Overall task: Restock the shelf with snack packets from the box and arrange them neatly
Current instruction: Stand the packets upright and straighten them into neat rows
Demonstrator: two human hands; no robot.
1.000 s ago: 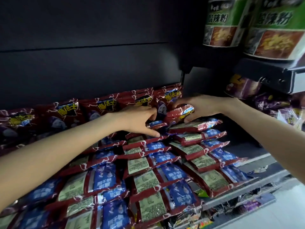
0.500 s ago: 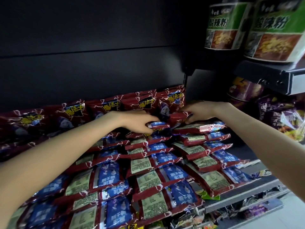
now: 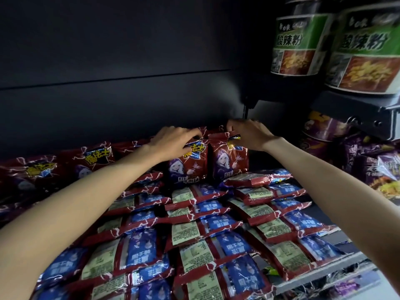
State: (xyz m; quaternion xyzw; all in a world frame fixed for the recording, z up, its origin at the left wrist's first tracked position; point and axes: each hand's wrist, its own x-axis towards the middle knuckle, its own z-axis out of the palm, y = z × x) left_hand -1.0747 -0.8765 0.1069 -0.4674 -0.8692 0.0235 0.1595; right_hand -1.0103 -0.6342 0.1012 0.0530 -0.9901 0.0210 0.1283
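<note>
My left hand point(image 3: 173, 141) grips the top of one upright packet point(image 3: 187, 164) and my right hand point(image 3: 249, 134) pinches the top of its neighbour point(image 3: 229, 161), both standing long axis vertical, touching side by side, at the shelf point(image 3: 320, 276) back directly under my fingers.
</note>
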